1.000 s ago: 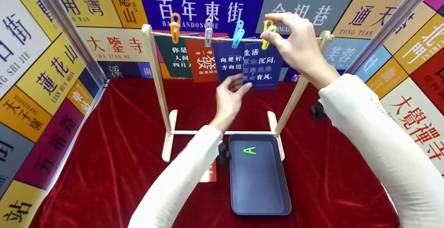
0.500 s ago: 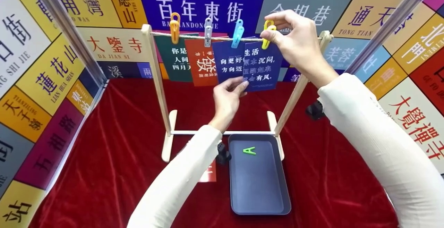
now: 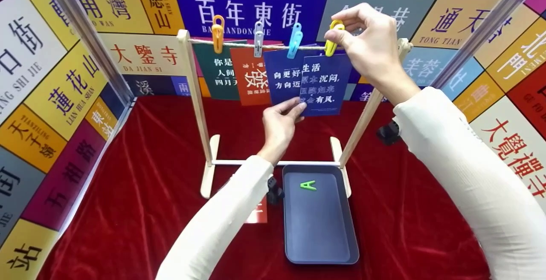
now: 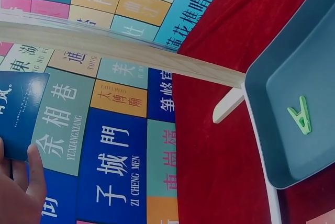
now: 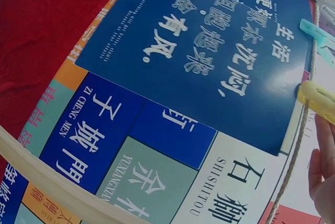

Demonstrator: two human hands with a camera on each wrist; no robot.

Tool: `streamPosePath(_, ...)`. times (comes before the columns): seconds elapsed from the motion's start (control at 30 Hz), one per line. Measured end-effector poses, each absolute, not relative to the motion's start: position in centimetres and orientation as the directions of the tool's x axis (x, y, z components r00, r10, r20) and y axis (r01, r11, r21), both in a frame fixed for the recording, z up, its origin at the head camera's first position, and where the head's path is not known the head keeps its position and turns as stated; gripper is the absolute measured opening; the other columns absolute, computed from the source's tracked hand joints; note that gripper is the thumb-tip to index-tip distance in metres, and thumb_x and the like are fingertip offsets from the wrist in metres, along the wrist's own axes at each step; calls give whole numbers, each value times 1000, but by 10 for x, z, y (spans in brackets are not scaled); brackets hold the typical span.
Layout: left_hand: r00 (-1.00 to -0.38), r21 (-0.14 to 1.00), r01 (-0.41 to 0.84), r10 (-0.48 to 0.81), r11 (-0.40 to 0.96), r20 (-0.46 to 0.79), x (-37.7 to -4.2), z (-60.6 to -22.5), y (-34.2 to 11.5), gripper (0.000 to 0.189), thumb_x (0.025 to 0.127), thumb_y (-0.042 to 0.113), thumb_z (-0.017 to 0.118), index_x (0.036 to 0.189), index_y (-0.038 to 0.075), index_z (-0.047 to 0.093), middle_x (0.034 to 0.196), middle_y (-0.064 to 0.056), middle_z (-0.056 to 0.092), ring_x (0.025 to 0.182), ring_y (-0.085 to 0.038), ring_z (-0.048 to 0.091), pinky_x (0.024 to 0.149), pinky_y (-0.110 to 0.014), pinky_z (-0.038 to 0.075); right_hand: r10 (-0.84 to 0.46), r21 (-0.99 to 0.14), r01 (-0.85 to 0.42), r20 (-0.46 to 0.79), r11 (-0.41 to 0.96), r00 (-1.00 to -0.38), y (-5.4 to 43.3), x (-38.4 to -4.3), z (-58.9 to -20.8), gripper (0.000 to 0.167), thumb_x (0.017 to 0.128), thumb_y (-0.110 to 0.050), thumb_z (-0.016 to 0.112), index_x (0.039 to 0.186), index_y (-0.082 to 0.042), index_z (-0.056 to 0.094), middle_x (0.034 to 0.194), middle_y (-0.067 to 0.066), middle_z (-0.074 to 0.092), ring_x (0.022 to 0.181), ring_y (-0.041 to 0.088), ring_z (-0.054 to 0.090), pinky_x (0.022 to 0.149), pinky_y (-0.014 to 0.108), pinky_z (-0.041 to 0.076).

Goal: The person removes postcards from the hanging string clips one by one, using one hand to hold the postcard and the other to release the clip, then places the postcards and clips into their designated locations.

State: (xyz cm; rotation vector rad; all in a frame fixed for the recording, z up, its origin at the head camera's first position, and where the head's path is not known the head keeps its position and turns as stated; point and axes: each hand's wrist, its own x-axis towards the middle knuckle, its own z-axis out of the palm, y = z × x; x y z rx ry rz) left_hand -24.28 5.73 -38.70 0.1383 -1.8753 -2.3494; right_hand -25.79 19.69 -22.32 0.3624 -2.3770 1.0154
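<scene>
My left hand (image 3: 279, 122) pinches a dark blue card (image 3: 322, 86) with white Chinese characters by its lower left edge. The card's top sits just below the rope (image 5: 293, 174) and it overlaps another blue card (image 3: 283, 73), which hangs from a light blue clothespin (image 3: 294, 40). Above the held card, my right hand (image 3: 373, 43) pinches a yellow clothespin (image 3: 334, 38) between thumb and fingers, its tip at the rope. In the right wrist view the yellow clothespin lies close to the card's top edge. Only part of my left hand shows in the left wrist view.
Green (image 3: 222, 77) and red (image 3: 251, 82) cards hang at left under orange (image 3: 218, 35) and grey (image 3: 258, 39) clothespins on a wooden rack (image 3: 196, 101). Below, a dark tray (image 3: 322, 229) holds a green clothespin (image 3: 308, 185). A red card (image 3: 258, 212) lies beside it.
The held card has come down slightly from the rope, with my left hand still on its edge. My right hand has shifted a little up and right with the yellow clothespin.
</scene>
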Motion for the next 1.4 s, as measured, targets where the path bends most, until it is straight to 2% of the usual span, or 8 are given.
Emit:
streamPosePath(0.17, -987, 976, 30, -164, -214, -5, -242, -387, 55, 27, 87, 2, 75, 114, -4, 74, 112, -19, 75, 91, -24, 76, 72, -25, 64, -34, -584, -431, 568, 688, -823, 196, -257, -222, 32, 85, -30, 78, 111, -12, 72, 100, 2, 75, 89, -3, 61, 91, 17, 46)
streamPosePath(0.33, -989, 972, 31, -149, -233, -4, -241, -383, 53, 28, 87, 2, 75, 115, -4, 73, 115, -19, 74, 97, -26, 76, 73, -26, 64, -8, -599, -421, 569, 681, -822, 195, -257, -218, 33, 84, -31, 78, 111, -14, 72, 98, -4, 74, 88, -2, 62, 91, 16, 44)
streamPosePath(0.53, -988, 976, 40, -152, -216, 7, -238, -380, 46, 27, 88, 3, 75, 114, -3, 73, 113, -19, 74, 89, -23, 76, 72, -26, 64, 16, -649, -446, 577, 616, -817, 195, -255, -213, 33, 83, -28, 79, 111, -11, 72, 93, -13, 70, 89, 1, 62, 87, 16, 49)
streamPosePath(0.83, -988, 973, 56, -154, -225, 22, -233, -380, 37, 28, 87, 1, 75, 114, -3, 73, 112, -20, 74, 86, -18, 75, 72, -26, 65, 7, -683, -480, 579, 551, -815, 196, -249, -212, 33, 88, -24, 74, 117, -11, 69, 100, -11, 70, 94, 3, 62, 88, 16, 49)
streamPosePath(1.03, -987, 971, 73, -157, -226, 38, -229, -381, 32, 28, 86, 0, 75, 114, -6, 73, 114, -22, 73, 84, -18, 76, 71, -28, 65, -34, -633, -557, 644, 537, -765, 198, -247, -217, 38, 87, -27, 74, 121, -11, 68, 96, -18, 61, 86, 2, 53, 74, 16, 41)
streamPosePath(1.17, -986, 970, 78, -159, -231, 42, -225, -381, 28, 28, 86, -1, 75, 114, -6, 72, 113, -22, 73, 85, -18, 76, 71, -29, 65, -47, -636, -628, 685, 448, -727, 200, -246, -223, 41, 87, -23, 74, 123, -6, 66, 99, -14, 65, 83, 8, 59, 77, 17, 52)
streamPosePath(1.4, -986, 970, 67, -163, -232, 29, -222, -385, 23, 28, 86, -1, 75, 113, -6, 73, 111, -23, 74, 76, -11, 73, 71, -28, 65, 12, -723, -641, 666, 258, -746, 207, -245, -232, 39, 83, -6, 78, 120, 0, 66, 110, 6, 72, 85, 15, 66, 83, 24, 59)
